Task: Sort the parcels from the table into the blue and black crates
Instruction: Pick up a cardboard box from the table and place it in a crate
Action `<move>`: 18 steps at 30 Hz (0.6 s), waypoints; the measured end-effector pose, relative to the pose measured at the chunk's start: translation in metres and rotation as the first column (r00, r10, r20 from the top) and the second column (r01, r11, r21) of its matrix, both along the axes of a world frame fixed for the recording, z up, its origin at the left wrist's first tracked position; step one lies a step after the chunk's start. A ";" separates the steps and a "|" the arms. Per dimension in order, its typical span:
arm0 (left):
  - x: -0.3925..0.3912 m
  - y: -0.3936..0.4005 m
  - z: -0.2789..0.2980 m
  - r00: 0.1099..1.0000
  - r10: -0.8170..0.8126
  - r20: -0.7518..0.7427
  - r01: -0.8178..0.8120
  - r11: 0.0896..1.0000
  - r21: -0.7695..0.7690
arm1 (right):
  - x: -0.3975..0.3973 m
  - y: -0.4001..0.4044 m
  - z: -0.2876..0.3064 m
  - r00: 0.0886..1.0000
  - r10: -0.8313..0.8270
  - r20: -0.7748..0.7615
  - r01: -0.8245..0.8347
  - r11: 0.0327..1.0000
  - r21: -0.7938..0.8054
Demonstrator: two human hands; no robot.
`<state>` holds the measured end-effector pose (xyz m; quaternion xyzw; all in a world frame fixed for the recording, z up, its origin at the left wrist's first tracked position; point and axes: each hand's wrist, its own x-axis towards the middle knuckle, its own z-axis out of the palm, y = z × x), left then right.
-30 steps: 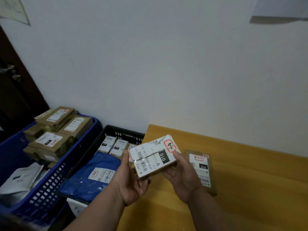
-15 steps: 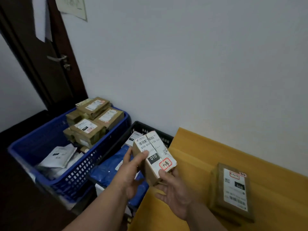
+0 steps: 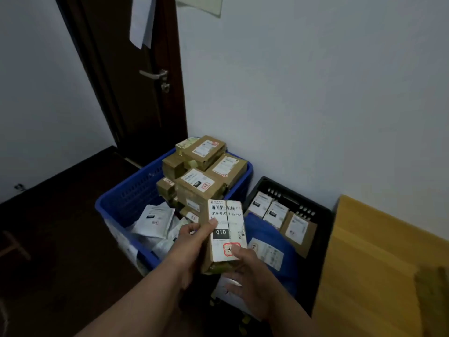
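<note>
Both my hands, left (image 3: 192,242) and right (image 3: 247,271), pinch the brown cardboard parcel (image 3: 224,235), label "010" up; next I judge which crate beyond them takes it.

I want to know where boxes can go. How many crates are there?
2. The blue crate stands on the floor by the door; the black crate stands right of it, beside the yellow table. No others show.

Dark floor (image 3: 60,239): blue crate (image 3: 126,203), black crate (image 3: 323,227) side by side.
</note>
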<state>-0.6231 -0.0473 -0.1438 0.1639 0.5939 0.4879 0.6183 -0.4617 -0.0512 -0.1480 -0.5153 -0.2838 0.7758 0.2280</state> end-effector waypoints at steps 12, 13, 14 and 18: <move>-0.136 0.001 -0.024 0.999 0.024 0.027 -0.020 0.989 -0.144 | -0.139 0.045 -0.031 0.969 0.187 0.163 -0.167 0.977 -0.129; -0.145 0.004 -0.027 0.999 0.029 0.029 -0.024 0.987 -0.158 | -0.149 0.050 -0.034 0.968 0.190 0.165 -0.167 0.975 -0.144; -0.153 0.009 -0.030 0.999 0.035 0.032 -0.029 0.984 -0.173 | -0.159 0.055 -0.037 0.968 0.191 0.165 -0.165 0.973 -0.162; -0.186 0.042 -0.044 0.998 0.052 0.028 -0.044 0.970 -0.239 | -0.192 0.089 -0.054 0.963 0.216 0.164 -0.181 0.962 -0.206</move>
